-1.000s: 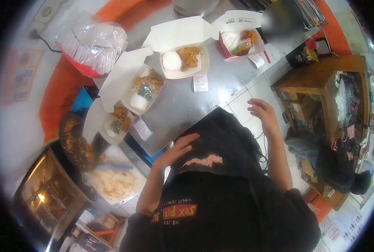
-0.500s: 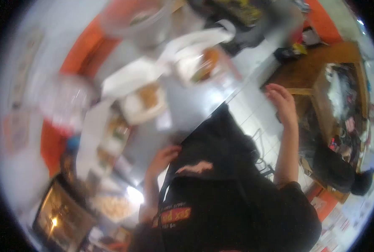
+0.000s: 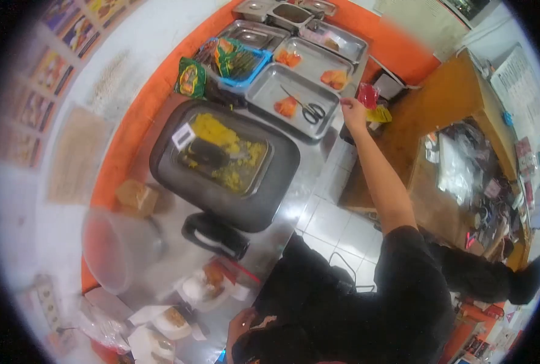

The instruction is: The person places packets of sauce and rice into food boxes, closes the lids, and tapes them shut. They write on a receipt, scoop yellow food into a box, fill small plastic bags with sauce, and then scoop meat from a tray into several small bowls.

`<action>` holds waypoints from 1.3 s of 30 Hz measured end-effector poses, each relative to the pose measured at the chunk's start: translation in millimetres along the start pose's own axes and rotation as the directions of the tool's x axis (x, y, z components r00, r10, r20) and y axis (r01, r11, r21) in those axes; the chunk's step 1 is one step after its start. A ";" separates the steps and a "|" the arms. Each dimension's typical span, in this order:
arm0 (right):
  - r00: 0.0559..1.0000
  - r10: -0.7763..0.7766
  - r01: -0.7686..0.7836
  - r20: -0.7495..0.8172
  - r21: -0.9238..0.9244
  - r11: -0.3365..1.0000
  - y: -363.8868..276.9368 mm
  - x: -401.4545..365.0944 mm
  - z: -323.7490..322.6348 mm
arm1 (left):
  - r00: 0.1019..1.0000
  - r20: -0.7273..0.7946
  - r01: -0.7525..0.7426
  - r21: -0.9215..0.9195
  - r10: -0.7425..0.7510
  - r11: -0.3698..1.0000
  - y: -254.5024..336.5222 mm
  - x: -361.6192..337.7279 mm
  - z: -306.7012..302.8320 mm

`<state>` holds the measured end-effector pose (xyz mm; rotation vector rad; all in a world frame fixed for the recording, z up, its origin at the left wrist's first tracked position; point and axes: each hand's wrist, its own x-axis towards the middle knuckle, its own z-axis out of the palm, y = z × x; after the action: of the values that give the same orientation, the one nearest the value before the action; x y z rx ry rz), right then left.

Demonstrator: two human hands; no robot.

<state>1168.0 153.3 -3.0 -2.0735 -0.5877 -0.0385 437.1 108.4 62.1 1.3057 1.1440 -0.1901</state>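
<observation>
My right hand (image 3: 354,115) reaches out at the corner of a steel tray (image 3: 264,91), fingers loosely bent, with nothing visible in them. In that tray lie scissors with dark handles (image 3: 313,113) and a small bag with orange contents (image 3: 285,107). My left hand (image 3: 239,326) hangs low by my apron at the counter edge, its fingers loosely apart and partly hidden. Close to it stands an open white takeaway box (image 3: 204,290) with rice and a browned food.
A dark electric pan (image 3: 221,212) holds a tray of yellow food (image 3: 215,130). Beyond are a blue basket (image 3: 254,71) and more steel trays (image 3: 336,39). A clear plastic tub (image 3: 109,258) stands at the wall. A wooden cabinet (image 3: 440,115) is at the right.
The view has swung from the takeaway boxes to the pan and trays. My right hand has moved forward to the tray corner; my left hand stays low beside my body.
</observation>
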 end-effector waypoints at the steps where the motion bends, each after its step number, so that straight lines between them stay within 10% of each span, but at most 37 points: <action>1: 0.997 -0.049 0.043 -0.053 -0.108 0.993 -12.6 22.7 9.6 | 1.000 -0.011 0.000 0.001 0.000 1.000 1.7 1.6 2.6; 5: 0.913 -0.407 0.361 0.021 -0.502 0.786 -10.2 89.2 34.2 | 0.984 -0.091 0.147 -0.056 -0.151 0.988 1.8 11.5 12.8; 10: 0.960 -0.217 0.271 0.175 -0.763 0.587 24.8 134.3 52.4 | 0.987 -0.119 0.125 0.121 -0.111 0.985 50.7 18.0 27.8; 14: 0.886 -0.374 0.462 0.273 -0.576 0.675 -71.1 96.8 25.7 | 0.976 -0.152 0.166 0.045 -0.157 0.985 100.3 12.4 32.4; 16: 0.948 -0.132 0.078 0.291 0.190 0.979 -85.1 87.0 30.6 | 0.980 -0.172 0.124 0.134 -0.100 0.983 126.7 16.5 28.9; 18: 0.889 -0.248 0.096 0.385 0.372 0.923 -136.1 34.8 14.9 | 0.981 -0.193 0.004 0.070 0.010 0.998 164.0 16.5 22.0; 21: 0.675 -0.189 -0.179 0.713 0.407 0.896 -218.3 -76.1 0.6 | 0.942 -0.207 -0.262 0.034 0.263 0.964 183.4 17.7 9.8; 24: 0.198 -0.214 -0.387 0.957 0.277 0.879 -258.5 -196.2 10.9 | 0.844 -0.356 -0.456 -0.087 0.400 0.885 188.6 7.0 7.5; 26: -0.153 -0.242 -0.337 0.958 0.180 0.924 -297.5 -268.3 16.2 | 0.742 -0.549 -0.524 -0.115 0.386 0.844 154.4 8.2 15.7; 28: -0.236 -0.285 -0.217 0.929 0.236 0.947 -317.7 -323.5 24.6 | 0.865 -0.432 -0.462 -0.483 0.256 0.744 123.9 -0.1 12.4; 31: -0.189 -0.326 -0.520 0.927 0.187 0.833 -346.2 -376.7 27.0 | 0.757 -0.650 -0.427 -0.405 0.074 0.809 64.4 -27.9 -1.3; 39: 0.026 -0.257 -0.405 0.966 0.245 0.881 -358.1 -430.7 32.3 | 0.621 -0.748 -0.587 -0.642 -0.234 0.494 -89.6 -95.2 -68.7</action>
<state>629.6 166.9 154.3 -1.2505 -1.1602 1.7105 292.2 90.6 85.2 0.4988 1.4649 1.1718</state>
